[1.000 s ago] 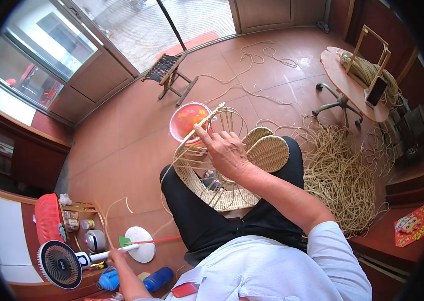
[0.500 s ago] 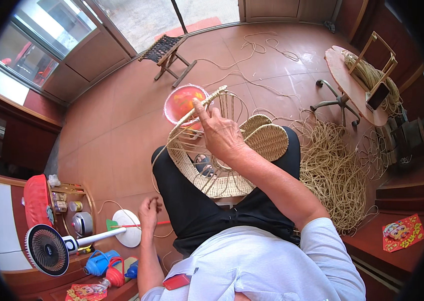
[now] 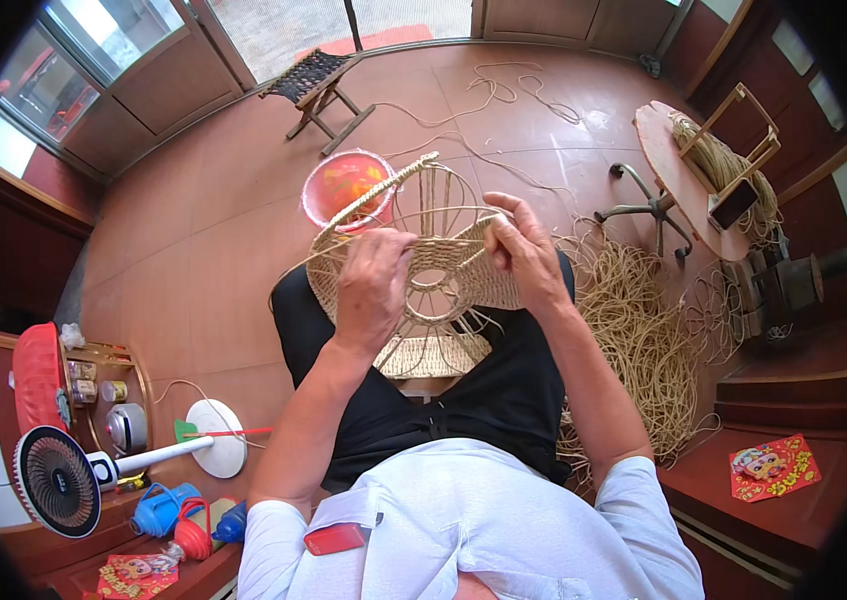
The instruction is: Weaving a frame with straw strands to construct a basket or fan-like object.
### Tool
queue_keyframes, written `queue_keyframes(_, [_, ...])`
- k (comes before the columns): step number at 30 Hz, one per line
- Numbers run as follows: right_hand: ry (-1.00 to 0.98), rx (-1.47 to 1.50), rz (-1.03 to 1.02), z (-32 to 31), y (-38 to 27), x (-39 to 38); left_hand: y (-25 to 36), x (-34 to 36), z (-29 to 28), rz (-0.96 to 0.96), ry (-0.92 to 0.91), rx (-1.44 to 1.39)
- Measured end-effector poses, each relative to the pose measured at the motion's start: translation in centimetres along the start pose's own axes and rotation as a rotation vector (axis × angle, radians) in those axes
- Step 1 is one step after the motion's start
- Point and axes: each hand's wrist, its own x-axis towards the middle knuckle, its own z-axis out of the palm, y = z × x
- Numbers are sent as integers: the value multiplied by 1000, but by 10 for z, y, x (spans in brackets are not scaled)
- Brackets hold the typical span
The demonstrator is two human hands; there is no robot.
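A half-woven straw basket (image 3: 488, 285) lies tilted across my lap between my knees, its open spokes and round middle ring facing up. Its braided rim (image 3: 368, 200) rises on the far left. My left hand (image 3: 371, 295) is closed at the left of the weaving, thumb and fingers pinched on a strand of straw cord. Opposite it, on the right side of the basket, my right hand (image 3: 528, 258) pinches the cord (image 3: 458, 240) between thumb and fingers, with one finger lifted off. The fingertips partly cover the cord's ends.
Just beyond the basket stands a red basin (image 3: 328, 180). A tangled heap of straw cord (image 3: 633, 340) spreads right of my leg. A folding stool (image 3: 318, 95), a round-topped stand (image 3: 658, 150) with coiled cord, a fan (image 3: 58, 480) and a blue jug (image 3: 163, 510) are around me.
My left hand has come up from beside my thigh to the basket. My right hand has left the rim and moved right to the cord. The basket has turned, showing its middle ring.
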Motion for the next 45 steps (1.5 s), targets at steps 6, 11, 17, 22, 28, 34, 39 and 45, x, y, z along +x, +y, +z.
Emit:
queue_keyframes(6, [36,-121,-44,-50,-25,-4,-3,13,24,68,-159,98])
queue_keyframes(11, [60,-71,-268,-38,-69,5,-5,22,26,84,-184,132])
queue_keyframes(17, [165,-442,-396,-5,-49,-3,-5,21,43,51,-64,174])
queue_keyframes(22, [72,-813,-315,20,-12,-11,2,15,42,61,-85,234])
queue_keyframes(28, [49,-878,-497,35,26,24,7,13,40,-24,-143,172])
queue_keyframes(34, [55,-884,-332,46,31,24,6,6,39,-41,-135,173])
queue_keyframes(39, [143,-898,-470,51,20,8,4,5,39,-21,-102,182])
queue_keyframes(45, [43,397,184,-3,-8,-6,11,12,53,190,-97,202])
